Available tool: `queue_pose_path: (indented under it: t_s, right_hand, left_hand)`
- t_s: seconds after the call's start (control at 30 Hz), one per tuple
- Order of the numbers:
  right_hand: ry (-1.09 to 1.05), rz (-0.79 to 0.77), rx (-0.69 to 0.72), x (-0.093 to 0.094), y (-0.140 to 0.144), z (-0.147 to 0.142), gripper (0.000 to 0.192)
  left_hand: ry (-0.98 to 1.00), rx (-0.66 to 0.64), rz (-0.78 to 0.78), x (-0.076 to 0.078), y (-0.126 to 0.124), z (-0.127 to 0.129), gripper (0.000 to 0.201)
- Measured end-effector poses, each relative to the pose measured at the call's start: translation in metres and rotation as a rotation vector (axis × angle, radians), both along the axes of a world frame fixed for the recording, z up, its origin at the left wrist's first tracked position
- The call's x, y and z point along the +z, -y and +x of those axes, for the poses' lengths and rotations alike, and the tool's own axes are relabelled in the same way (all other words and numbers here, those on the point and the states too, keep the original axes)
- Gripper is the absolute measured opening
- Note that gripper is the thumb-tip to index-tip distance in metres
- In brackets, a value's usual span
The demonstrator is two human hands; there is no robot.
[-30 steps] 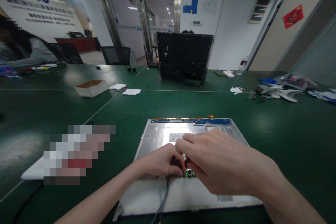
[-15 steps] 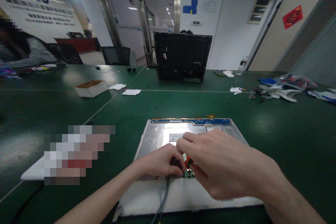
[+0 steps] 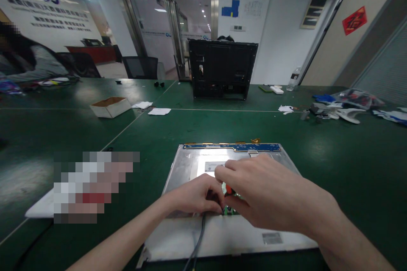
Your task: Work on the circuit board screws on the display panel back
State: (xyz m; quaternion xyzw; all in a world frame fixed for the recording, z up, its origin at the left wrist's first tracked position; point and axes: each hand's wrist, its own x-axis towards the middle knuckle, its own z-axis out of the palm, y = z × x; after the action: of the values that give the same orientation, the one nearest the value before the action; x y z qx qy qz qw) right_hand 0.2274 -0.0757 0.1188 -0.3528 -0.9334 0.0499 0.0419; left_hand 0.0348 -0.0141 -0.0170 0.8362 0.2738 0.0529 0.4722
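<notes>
A silvery flat display panel [image 3: 182, 163] lies in front of me, with a long blue circuit strip [image 3: 210, 147] along its far edge. Near the panel's closer edge is a small green circuit board [image 3: 229, 210], mostly covered by my hands. My left hand [image 3: 199, 194] is closed in a pinch beside this board; its fingertips hide what they hold. A dark cable [image 3: 201, 237] runs from below those fingertips toward me. My right hand [image 3: 273, 197] is curled around a red-orange tool [image 3: 228, 189] over the board. Its kind and tip are hidden.
A black monitor casing [image 3: 224, 70] stands upright at the back. An open cardboard box [image 3: 110, 108] and papers [image 3: 159, 111] lie left of it. At far right are a bottle [image 3: 294, 79] and bagged items [image 3: 359, 98]. A pixelated area covers something at left; a person sits beyond.
My right hand has turned and shifted slightly, uncovering a grey label on the panel's near strip. The red-orange tool shows at a different angle. My left hand stays in place.
</notes>
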Motion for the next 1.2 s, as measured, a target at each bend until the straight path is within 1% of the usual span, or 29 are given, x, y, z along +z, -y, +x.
queue_pose_path:
  t_s: [0.13, 0.27, 0.6, 0.83, 1.03, 1.2]
  right_hand:
    - [0.029, -0.031, 0.028, 0.0034, 0.0011, 0.0007, 0.010]
    - [0.034, -0.034, 0.039, 0.0037, 0.0009, 0.0001, 0.009]
    - [-0.008, -0.011, -0.006, -0.0025, -0.0018, 0.0000, 0.003]
    - [-0.024, -0.019, 0.064, 0.0019, 0.0017, 0.0018, 0.006]
    - [-0.009, -0.028, 0.049, 0.0024, -0.0006, 0.0002, 0.004]
    - [-0.008, -0.033, 0.020, 0.0010, -0.0023, -0.0006, 0.003]
  left_hand:
    - [0.008, 0.013, 0.013, 0.0014, 0.0019, 0.0002, 0.013]
    - [0.004, 0.016, 0.023, 0.0012, 0.0032, -0.0001, 0.012]
    - [0.030, -0.003, -0.006, 0.0002, -0.0005, -0.0001, 0.010]
    - [0.013, 0.036, 0.023, 0.0011, 0.0032, 0.0002, 0.011]
    - [0.030, 0.012, -0.014, 0.0026, 0.0021, 0.0007, 0.009]
    - [0.045, 0.012, 0.004, 0.0013, 0.0006, 0.0008, 0.009]
